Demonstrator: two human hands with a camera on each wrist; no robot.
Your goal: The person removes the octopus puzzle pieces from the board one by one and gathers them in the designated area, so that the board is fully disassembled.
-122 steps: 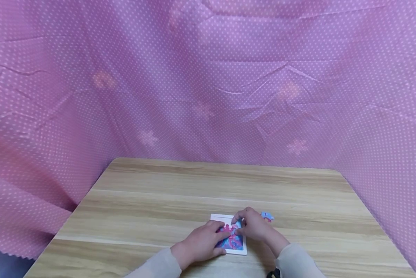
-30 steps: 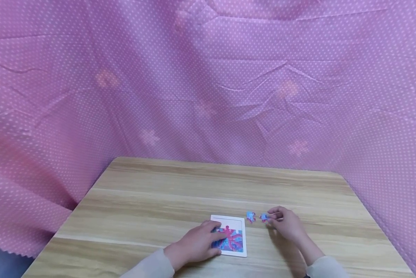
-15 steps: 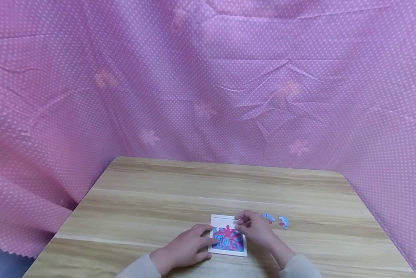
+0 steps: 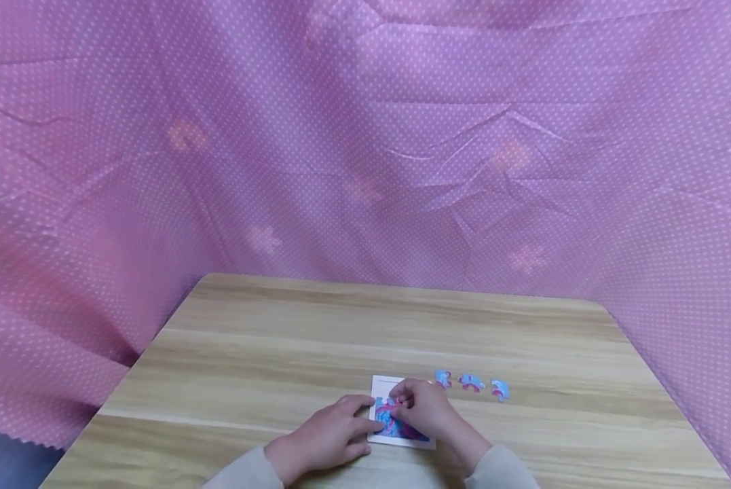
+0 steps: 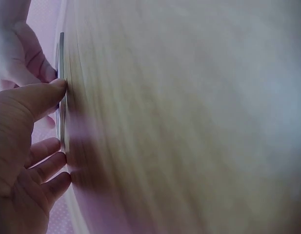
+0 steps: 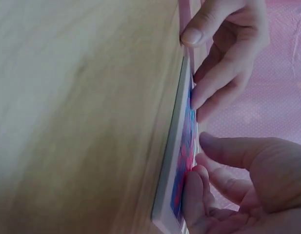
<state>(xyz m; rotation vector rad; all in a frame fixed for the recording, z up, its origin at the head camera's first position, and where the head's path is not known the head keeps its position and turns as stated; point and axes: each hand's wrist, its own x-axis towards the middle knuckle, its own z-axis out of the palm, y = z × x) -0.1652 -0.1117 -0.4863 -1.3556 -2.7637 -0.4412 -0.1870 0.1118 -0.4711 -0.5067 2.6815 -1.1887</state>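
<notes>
No readable text, label, brand, number or sign is showing from upper left to lower right of any view

left hand: touching left edge of tray | right hand: over puzzle in tray | three loose pieces: on table, right of tray | dotted cloth: behind table

Curtained-off booth, kind of room unclear, pink dotted cloth on three sides, wood-grain table

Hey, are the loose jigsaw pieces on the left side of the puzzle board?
No, the three loose jigsaw pieces lie to the right of the puzzle board.
</notes>
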